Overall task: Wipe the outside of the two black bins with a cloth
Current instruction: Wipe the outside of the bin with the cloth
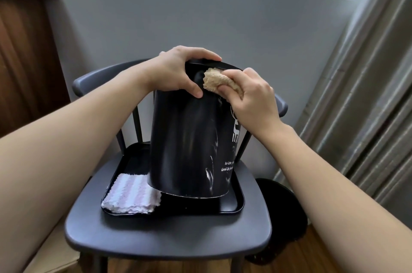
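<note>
At the bin's (187, 138) top edge, right hand (249, 98) presses cloth (219, 83).

Black bin (187, 138) showing small white words low on its side, reading "No litter," then "Good life," both lines getting cut off at the edge, white deer picture sitting above them

Beige cloth (215, 80) in right hand (249, 98) against upturned black bin (189, 138)
</note>
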Demonstrator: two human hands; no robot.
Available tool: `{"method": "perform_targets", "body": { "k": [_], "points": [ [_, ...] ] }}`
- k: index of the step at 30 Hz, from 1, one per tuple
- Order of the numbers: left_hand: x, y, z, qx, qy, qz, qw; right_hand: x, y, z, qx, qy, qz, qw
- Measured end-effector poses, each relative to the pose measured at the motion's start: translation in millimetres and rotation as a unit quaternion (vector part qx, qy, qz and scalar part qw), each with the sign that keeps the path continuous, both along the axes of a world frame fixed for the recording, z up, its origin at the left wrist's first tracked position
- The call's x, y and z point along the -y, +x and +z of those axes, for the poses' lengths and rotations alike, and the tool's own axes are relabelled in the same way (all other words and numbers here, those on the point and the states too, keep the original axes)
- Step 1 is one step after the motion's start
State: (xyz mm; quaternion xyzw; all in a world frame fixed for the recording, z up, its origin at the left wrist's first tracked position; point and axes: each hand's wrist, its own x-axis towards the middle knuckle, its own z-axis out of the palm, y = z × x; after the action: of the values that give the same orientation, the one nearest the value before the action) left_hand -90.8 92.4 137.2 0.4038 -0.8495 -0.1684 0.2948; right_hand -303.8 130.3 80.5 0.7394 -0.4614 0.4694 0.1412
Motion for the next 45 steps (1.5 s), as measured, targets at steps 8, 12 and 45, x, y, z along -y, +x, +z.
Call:
{"method": "perform_targets", "body": {
  "k": [8, 12, 45],
  "points": [
    [-1, 2, -1, 0.005, 0.012, 0.006, 1.0, -25, -14, -27, -0.074, 0.018, 0.076, 0.994],
    [-1, -1, 0, 0.011, 0.01, 0.007, 1.0, -8, -7, -5, -0.015, 0.005, 0.024, 1.0],
    [-1, 4, -5, -0.015, 0.008, 0.006, 1.0, -32, -8, -51, 0.001, -0.009, 0.039, 0.999]
  ]
}}
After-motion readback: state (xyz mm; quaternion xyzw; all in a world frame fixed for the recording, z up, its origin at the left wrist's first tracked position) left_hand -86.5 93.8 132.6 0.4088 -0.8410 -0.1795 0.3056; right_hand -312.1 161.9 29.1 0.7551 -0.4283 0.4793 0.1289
